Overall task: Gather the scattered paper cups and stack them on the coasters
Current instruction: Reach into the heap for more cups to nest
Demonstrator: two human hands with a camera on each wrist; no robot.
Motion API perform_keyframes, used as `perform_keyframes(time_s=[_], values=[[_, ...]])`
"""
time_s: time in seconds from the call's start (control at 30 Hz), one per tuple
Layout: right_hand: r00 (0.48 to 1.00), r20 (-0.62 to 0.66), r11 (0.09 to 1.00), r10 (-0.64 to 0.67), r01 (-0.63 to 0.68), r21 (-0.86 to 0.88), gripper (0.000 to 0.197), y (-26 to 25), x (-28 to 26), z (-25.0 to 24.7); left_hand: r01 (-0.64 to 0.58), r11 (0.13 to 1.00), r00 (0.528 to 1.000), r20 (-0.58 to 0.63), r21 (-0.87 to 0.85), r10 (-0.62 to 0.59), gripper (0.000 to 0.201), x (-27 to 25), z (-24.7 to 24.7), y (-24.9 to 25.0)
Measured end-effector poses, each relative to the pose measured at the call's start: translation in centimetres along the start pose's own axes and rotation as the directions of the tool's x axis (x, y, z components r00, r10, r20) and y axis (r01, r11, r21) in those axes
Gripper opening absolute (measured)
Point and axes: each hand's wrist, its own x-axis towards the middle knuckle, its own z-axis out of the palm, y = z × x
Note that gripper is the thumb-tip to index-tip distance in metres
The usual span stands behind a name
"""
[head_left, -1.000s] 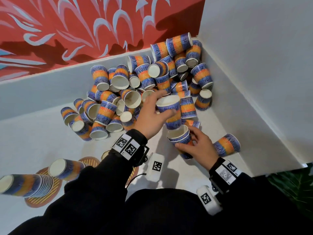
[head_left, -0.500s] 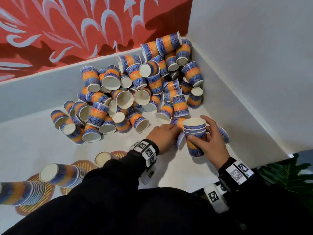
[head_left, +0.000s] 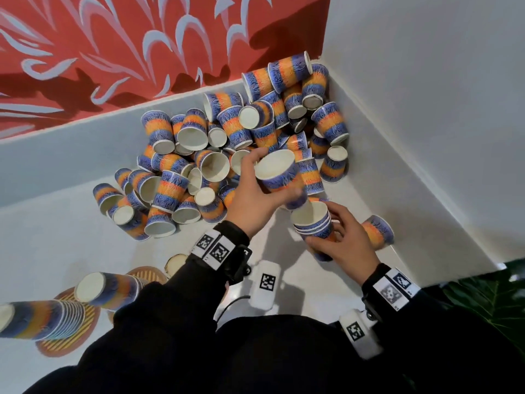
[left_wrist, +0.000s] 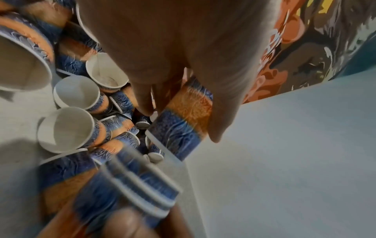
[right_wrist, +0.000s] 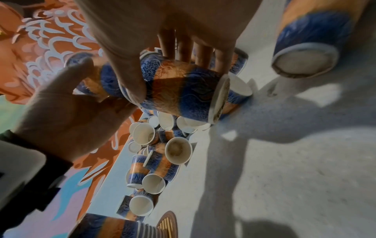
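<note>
Cup (head_left: 279,173) gripped by left hand (head_left: 252,206) | nested cups (head_left: 314,223) clasped in right hand (head_left: 345,243)

Black long sleeves (head_left: 159,331), white wristbands (head_left: 215,249) printed with black square codes, white coded camera pods (head_left: 358,333) at both wrists.

1. Half a second ago our left hand (head_left: 252,207) lay low on the floor beside the small stack (head_left: 314,226); now we have raised it, gripping a single cup (head_left: 279,173) mouth-up just above the stack.
2. A second ago we held a cup above the stack the same way; that one now sits nested in it.
3. Our right hand (head_left: 345,245) still holds the stack, now with three rims showing.
</note>
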Motion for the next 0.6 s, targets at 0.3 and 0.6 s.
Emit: perform_keyframes(time_s=[0.3, 0.6], values=[[0.991, 0.107, 0.996, -0.075, 0.069, 0.055, 0.085, -3.3, 0.8, 2.2, 0.057, 0.986, 0.978, 0.191, 0.155, -0.087, 0.095, -2.5, -0.9, -0.5], [0.937, 0.285, 0.979, -0.202, 0.195, 0.056, 0.088, -7.1, 1.2, 5.4, -0.036, 0.944, 0.982, 0.187, 0.327, -0.027, 0.067, -5.2, -7.8, 4.1]])
